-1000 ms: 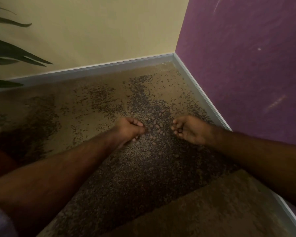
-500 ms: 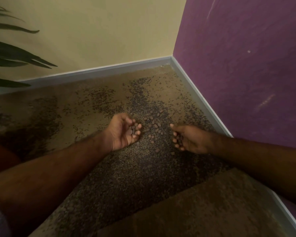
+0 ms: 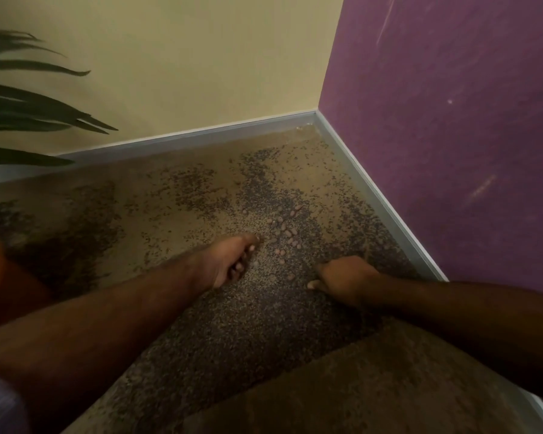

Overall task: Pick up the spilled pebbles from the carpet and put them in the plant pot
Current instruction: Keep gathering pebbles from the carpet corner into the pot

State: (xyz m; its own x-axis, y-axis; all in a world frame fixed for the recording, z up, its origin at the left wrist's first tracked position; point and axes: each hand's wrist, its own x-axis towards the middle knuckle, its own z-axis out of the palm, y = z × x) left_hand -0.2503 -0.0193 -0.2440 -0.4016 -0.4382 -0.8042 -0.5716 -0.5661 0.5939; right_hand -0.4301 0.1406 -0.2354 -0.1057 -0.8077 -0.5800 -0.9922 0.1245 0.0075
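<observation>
Speckled tan-and-grey carpet [image 3: 176, 214] in a yellow-and-purple wall corner, dark green plant leaves [image 3: 29, 111] far left, your left hand [image 3: 229, 261] fingers curled over pebbles, small round brown pebbles [image 3: 287, 234] scattered between hands, your right hand [image 3: 345, 278] knuckles up, fingers curled under, contents hidden.

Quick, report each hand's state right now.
Left hand: fingers curled, on the carpet beside the pebbles; any pebbles inside cannot be told.
Right hand: knuckles up, fingers curled under; contents hidden.
</observation>
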